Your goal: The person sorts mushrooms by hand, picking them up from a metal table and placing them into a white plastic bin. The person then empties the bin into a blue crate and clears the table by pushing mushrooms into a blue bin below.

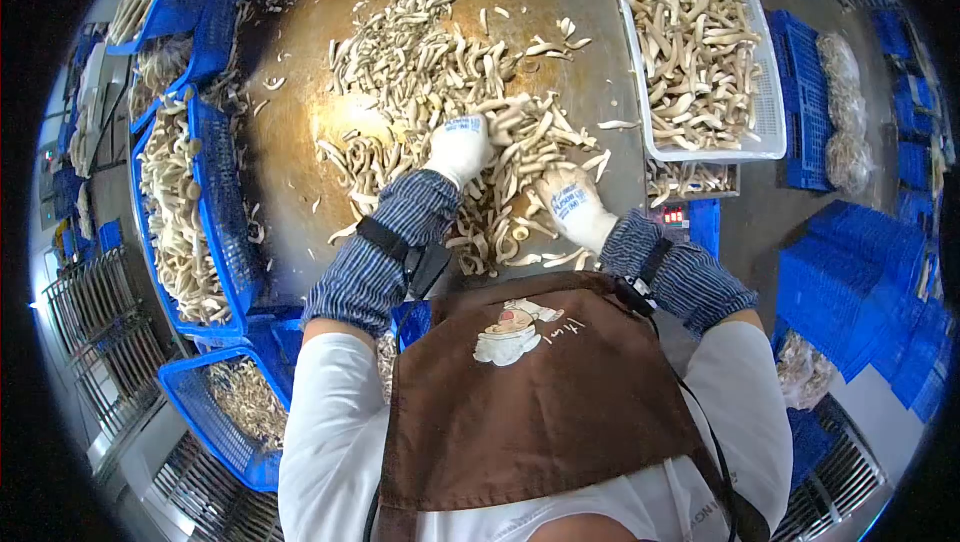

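Observation:
A loose pile of pale, slender mushrooms (430,72) spreads over the metal worktable (290,132). In its near part is my left hand (462,147), in a white glove with blue print; its fingers are turned down and mostly hidden, and the mushrooms beside them are blurred. My right hand (573,204), gloved the same way, rests at the pile's right edge. Its beige-coated fingers reach out over the mushrooms, apart from what I can make out beneath them. Whether the left glove grips a mushroom is hidden.
A white crate (772,92) full of mushrooms stands at the right, above a scale with a red display (673,215). Blue crates of mushrooms (215,212) line the left side, with another blue crate (185,392) lower down. Stacked blue crates (850,272) stand further right.

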Demonstrator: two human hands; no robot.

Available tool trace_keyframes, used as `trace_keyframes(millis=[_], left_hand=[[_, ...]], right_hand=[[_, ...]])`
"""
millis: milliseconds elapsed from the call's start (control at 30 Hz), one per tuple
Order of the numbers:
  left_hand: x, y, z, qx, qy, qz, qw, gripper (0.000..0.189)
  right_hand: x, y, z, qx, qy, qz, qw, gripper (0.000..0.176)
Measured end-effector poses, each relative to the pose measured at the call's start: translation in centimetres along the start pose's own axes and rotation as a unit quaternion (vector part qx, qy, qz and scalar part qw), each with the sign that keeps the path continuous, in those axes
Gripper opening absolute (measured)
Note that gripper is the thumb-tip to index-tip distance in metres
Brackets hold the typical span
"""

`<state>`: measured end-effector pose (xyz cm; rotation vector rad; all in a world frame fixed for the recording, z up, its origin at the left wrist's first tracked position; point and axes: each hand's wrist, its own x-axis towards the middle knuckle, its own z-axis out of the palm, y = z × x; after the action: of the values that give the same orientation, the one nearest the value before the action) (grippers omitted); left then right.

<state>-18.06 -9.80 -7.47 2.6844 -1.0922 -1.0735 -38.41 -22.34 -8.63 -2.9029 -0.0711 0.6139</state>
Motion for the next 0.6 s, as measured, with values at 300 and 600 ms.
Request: trace_keyframes(millis=[300,600], left_hand=[[-4.0,-10.5,1.8,-0.427,0.046,0.021,0.903,0.049],[0.3,7.3,-6.6,-0.383,-0.054,0.135,0.912,0.051]], right_hand=[[-3.2,1.9,0.8,0.429,0.149,0.085,0.887,0.057],[-5.0,9.6,-4.1,0.662,0.263,0.348,0.610,0.054]])
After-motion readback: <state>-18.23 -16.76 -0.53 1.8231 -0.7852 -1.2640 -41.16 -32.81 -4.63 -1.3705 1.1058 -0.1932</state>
